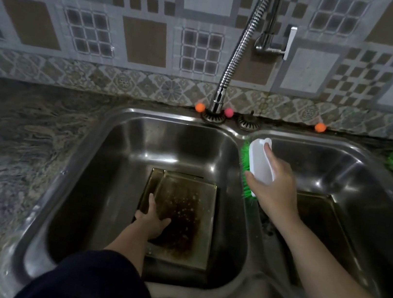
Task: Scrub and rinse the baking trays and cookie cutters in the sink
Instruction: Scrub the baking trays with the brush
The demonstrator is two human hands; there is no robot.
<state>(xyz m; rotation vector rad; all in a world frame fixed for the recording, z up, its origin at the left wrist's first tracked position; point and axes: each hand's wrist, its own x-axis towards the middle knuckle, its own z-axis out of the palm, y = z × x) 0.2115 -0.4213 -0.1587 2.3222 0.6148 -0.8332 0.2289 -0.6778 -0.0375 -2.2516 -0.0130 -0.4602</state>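
Stained tray (179, 220) flat in left basin (125, 143); left hand (153, 219) on its near-left part, grip unclear. Right hand (274, 186) grips brush (256, 165) above divider. Right basin's contents dark, unclear.

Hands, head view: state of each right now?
Left hand: open, fingers flat on the stained baking tray in the left sink basin.
Right hand: gripping the scrub brush above the divider.
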